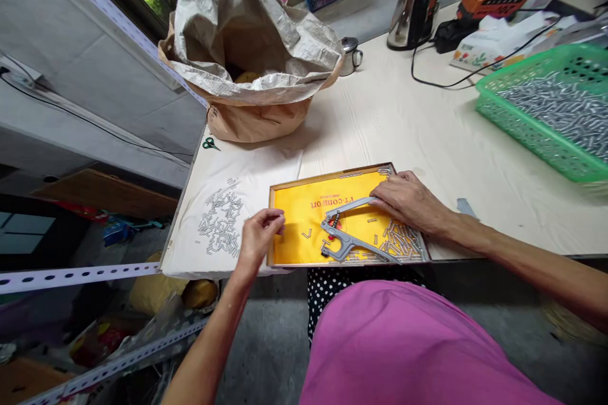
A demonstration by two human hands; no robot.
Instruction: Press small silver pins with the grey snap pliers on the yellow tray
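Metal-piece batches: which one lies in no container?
The loose pile on the white sheet, left of the tray. The other batches sit inside the yellow-bottomed tray and the green basket.

The left forearm (pixel 216 335) is extended forward; the left hand (pixel 260 234) is held with its fingers (pixel 270 214) bent close together. The right forearm (pixel 517 256) is angled inward; the right hand (pixel 412 202) is held palm down, fingers curled.

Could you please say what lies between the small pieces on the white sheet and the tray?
The head view shows white sheet and, partly over the tray, the left hand.
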